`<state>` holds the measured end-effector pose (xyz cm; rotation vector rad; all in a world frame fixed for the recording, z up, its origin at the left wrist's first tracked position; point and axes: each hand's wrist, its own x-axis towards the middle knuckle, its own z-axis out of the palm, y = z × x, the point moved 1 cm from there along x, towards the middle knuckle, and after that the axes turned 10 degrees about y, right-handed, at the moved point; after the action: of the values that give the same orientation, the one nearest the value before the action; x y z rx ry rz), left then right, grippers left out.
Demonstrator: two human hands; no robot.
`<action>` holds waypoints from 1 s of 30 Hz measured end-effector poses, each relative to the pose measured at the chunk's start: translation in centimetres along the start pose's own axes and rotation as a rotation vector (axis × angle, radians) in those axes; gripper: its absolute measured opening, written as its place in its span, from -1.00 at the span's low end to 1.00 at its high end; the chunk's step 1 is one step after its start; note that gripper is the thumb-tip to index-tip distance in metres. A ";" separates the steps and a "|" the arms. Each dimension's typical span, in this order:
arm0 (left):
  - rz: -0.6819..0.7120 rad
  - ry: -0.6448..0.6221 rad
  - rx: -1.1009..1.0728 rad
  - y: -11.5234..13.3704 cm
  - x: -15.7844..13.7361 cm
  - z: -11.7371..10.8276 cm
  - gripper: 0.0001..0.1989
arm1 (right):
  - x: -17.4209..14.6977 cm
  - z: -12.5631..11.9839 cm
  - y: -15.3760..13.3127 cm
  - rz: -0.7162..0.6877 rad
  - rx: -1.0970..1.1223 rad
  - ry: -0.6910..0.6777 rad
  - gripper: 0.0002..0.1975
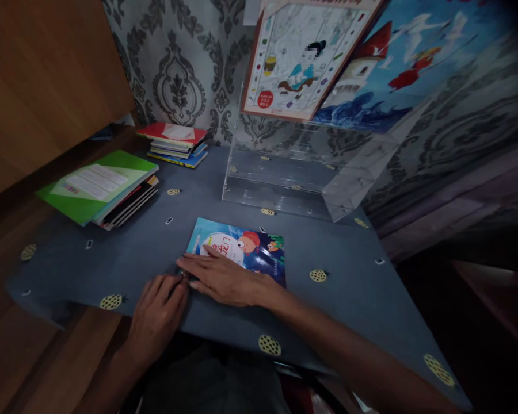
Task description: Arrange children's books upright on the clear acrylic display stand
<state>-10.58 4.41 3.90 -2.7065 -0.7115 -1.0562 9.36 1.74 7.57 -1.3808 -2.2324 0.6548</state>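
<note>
place: a home, by its look | wall: ornate damask-style wallpaper [179, 86] | floor: wood-look floor [77, 345] | furnishing: surface [371, 287] under a pineapple-print cloth [198, 195], clear rack [349, 172] | reading: cartoon-covered picture book [265, 244], green-topped book stack [103, 181], red-topped book stack [176, 144]
</note>
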 end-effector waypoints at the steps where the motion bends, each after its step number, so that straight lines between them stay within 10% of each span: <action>1: -0.004 0.011 -0.010 0.0 0.0 0.0 -0.85 | 0.5 0.2 0.4 0.005 0.004 0.016 -0.49; 14: -0.051 0.044 -0.066 0.1 0.4 0.0 -0.81 | 2.8 -2.0 6.9 0.075 -0.101 0.120 -0.48; 30: -0.154 0.055 0.122 0.6 -0.7 2.1 -0.74 | -1.7 -2.4 7.6 0.246 -0.340 0.439 -0.56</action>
<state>-9.49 4.28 1.88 -2.5443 -0.9543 -1.0768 16.75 3.56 4.79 -1.7808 -1.8909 0.0250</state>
